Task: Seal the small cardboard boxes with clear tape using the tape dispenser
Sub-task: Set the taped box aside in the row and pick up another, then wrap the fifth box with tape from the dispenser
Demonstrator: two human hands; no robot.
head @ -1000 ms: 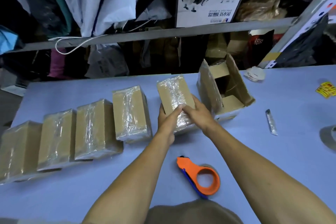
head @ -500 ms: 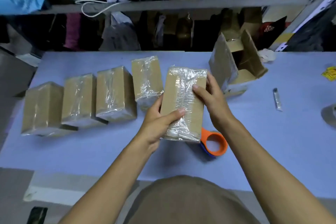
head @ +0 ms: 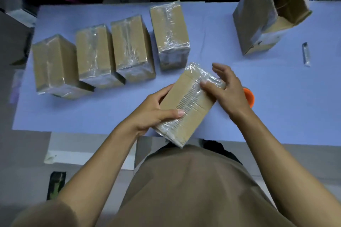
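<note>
I hold a small cardboard box [head: 186, 101] wrapped with clear tape above the table's front edge, tilted diagonally. My left hand [head: 155, 111] grips its lower left side, thumb across the taped face. My right hand [head: 226, 90] presses on the upper right part, thumb on the tape, fingers spread. The orange tape dispenser [head: 249, 97] lies on the table behind my right hand, mostly hidden. Several taped boxes stand in a row further back, such as one at the left [head: 55, 64] and one at the right [head: 169, 33].
An open, larger cardboard box [head: 258, 20] stands at the back right of the blue table [head: 276, 97]. A small silvery utility knife [head: 306, 56] lies to its right. Dark shelves with bags run behind the table.
I lifted the box off the table from beside the open box, brought it toward my body and turned it diagonal. The view tilted downward; the dispenser is now hidden behind my right hand.
</note>
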